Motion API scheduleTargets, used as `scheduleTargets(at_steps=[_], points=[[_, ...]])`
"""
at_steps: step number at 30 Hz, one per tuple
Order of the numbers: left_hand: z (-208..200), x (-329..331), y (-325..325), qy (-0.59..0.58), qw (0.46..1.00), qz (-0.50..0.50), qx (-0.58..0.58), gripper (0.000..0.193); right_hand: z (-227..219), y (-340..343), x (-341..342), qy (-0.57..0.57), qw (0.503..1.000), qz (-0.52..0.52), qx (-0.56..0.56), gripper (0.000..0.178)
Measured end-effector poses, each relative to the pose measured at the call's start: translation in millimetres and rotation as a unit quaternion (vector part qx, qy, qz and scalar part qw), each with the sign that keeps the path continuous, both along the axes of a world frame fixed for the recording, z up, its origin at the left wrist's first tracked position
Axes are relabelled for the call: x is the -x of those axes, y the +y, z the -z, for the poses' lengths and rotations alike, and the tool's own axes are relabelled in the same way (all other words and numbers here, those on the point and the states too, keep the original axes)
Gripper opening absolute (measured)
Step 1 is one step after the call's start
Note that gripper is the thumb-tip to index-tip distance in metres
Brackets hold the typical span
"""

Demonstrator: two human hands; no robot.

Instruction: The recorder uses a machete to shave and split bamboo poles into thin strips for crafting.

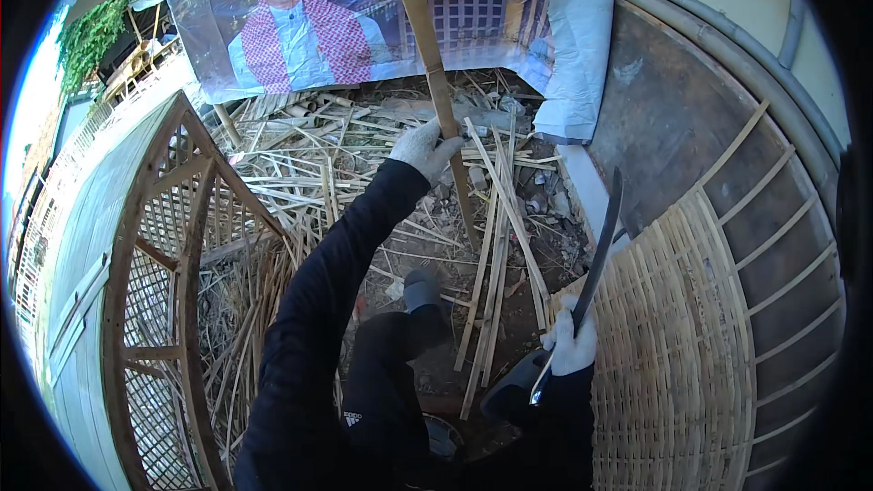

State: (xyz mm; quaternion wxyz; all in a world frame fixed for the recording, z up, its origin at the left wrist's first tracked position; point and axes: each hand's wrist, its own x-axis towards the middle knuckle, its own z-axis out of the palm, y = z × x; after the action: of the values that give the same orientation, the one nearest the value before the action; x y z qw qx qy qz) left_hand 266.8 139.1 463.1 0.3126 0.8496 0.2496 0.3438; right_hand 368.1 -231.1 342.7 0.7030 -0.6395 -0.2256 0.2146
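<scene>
Bamboo (443, 105) is mid-scene, gripped in my L hand (423, 152), fingers wrapped round it. R hand (573, 345) is closed round the knife (600, 264), at right, blade apart from the bamboo. Risk IMO: knife glancing off the hard node could catch my L hand, b/c it grips just below; low end could skid on loose strips (518, 227). Bamboo's long axis is approx. upright, top tilted far & a bit left. Mat (673, 327) is near right.
</scene>
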Motion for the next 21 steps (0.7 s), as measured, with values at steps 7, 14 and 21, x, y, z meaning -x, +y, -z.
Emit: scheduleTargets(at_steps=[7, 14, 21], points=[[-8.9, 82.7, -57.3, 0.025, 0.995, 0.092, -0.011, 0.032, -8.5, -49.7, 112.0, 0.136, 0.989, -0.058, 0.032, 0.044], [-36.0, 95.0, -63.9, -0.011, 0.985, 0.169, 0.018, 0.029, 5.5, -88.4, 156.0, 0.247, 0.969, 0.006, -0.013, 0.055], [-23.9, 84.8, -62.9, 0.065, 0.962, 0.215, 0.156, 0.031, 26.4, -114.7, 183.0, 0.289, 0.955, 0.061, -0.015, 0.047]])
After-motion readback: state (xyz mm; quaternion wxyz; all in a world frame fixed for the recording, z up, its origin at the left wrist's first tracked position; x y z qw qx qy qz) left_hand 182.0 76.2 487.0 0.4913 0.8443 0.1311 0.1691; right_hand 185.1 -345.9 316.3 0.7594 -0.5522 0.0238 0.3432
